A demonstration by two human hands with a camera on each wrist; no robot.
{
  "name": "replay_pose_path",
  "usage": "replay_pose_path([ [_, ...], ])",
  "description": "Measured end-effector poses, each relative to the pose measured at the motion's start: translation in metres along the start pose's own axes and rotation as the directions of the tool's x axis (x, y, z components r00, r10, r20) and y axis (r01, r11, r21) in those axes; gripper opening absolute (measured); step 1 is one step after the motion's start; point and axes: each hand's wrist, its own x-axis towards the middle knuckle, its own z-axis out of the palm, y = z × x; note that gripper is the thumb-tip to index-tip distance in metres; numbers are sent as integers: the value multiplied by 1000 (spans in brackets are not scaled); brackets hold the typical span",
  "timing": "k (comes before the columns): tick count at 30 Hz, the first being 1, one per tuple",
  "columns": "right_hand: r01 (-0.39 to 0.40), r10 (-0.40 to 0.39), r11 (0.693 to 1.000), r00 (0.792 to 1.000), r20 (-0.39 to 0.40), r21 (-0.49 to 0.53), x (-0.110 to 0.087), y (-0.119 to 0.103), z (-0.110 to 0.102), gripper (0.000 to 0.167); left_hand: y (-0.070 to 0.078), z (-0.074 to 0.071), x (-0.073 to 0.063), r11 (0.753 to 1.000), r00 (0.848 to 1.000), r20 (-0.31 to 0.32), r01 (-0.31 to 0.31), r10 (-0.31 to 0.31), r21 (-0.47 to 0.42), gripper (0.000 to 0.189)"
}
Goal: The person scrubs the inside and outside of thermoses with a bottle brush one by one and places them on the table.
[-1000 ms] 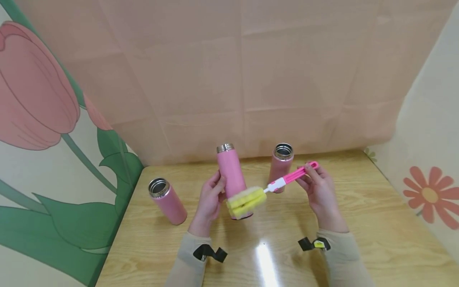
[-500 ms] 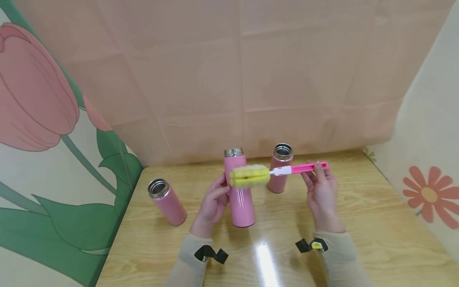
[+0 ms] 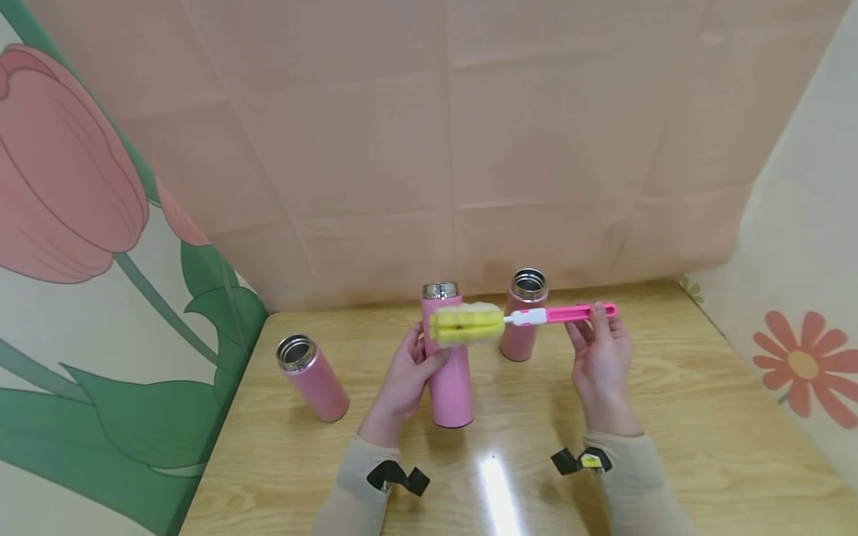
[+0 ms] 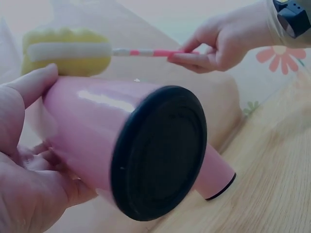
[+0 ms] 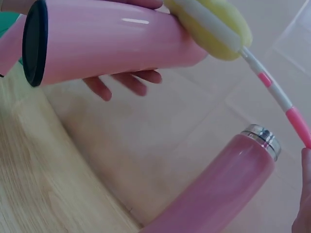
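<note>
My left hand (image 3: 405, 380) grips the middle pink vacuum bottle (image 3: 450, 394), thumb across its front. The bottle is lidless, with a steel neck (image 3: 440, 291), and its black base (image 4: 160, 155) faces the left wrist camera, held off the table. My right hand (image 3: 603, 361) pinches the pink handle (image 3: 570, 314) of a bottle brush (image 3: 469, 326) between thumb and fingers. The brush lies nearly level, its yellow and white sponge head overlapping the bottle's upper part in the head view. In the right wrist view the sponge (image 5: 214, 29) is right at the bottle's upper end.
Two more open pink bottles stand on the wooden table (image 3: 684, 417): one at left (image 3: 315, 380), one behind the brush handle (image 3: 519, 339). A pinkish cloth (image 3: 570, 149) hangs along the back edge. Painted walls flank the table.
The held bottle has swung more upright and shifted slightly right. The brush has risen from the bottle's lower end toward its top and turned level. My left thumb has come across the bottle's front.
</note>
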Motion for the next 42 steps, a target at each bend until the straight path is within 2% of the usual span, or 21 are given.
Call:
replay_pose_path([
  [9, 67, -66, 996, 998, -21, 55, -2, -4, 2, 16, 3, -2, 1, 996, 1000, 24, -6, 3, 86, 69],
  [16, 81, -80, 995, 996, -28, 63, -3, -4, 0, 19, 3, -2, 0, 983, 1000, 3, -14, 14, 183, 65],
  [23, 101, -99, 993, 994, -35, 64, -2, -4, 0, 28, 3, -3, -1, 989, 1000, 1, -4, 4, 150, 66],
  [32, 120, -119, 992, 992, -30, 39, -2, -4, 0, 20, 2, -4, -2, 995, 1000, 23, 17, -19, 101, 65],
  [42, 71, -72, 997, 997, 4, 37, -2, -4, -2, 23, 3, -5, -3, 998, 999, 47, 14, -16, 55, 63],
])
